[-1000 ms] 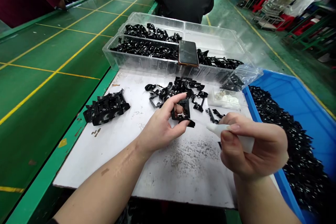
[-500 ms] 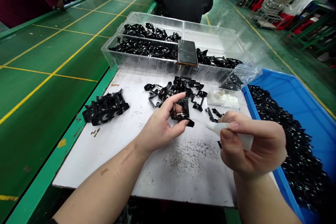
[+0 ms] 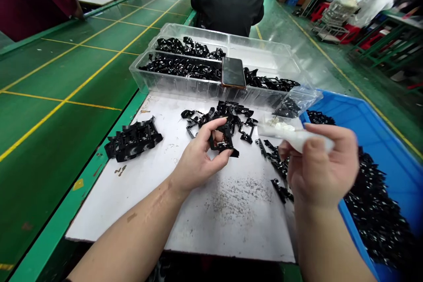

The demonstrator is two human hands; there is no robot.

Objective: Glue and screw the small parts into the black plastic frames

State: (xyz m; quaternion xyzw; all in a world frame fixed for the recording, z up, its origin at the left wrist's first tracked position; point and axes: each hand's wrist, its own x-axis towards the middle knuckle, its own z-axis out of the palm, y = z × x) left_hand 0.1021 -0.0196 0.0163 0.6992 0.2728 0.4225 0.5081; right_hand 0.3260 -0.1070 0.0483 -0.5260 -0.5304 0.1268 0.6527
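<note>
- The white desk [image 3: 185, 211] carries everything. A blue bin [image 3: 380, 132] of small black pieces runs along its right edge. Clear trays [image 3: 172, 81] of black parts stand at the far side, with a phone [image 3: 233, 72] lying across a tray rim.
- A person in a dark jacket [image 3: 228, 0] sits beyond the trays, back turned.
- The left hand [image 3: 198, 158] holds a black plastic part [image 3: 222, 139] just above the desk, near the loose pile [image 3: 231, 110]. Its fingers pinch the frame, thumb below and forefinger over the top.
- The right hand [image 3: 322, 167] has its fingers closed round a white tube [image 3: 297, 136]. The nozzle points left, apart from the part.
- It looks like a dabbing step, with the nozzle off the part. Bringing the two together would call for a small, steady aim inside the frame.
</note>
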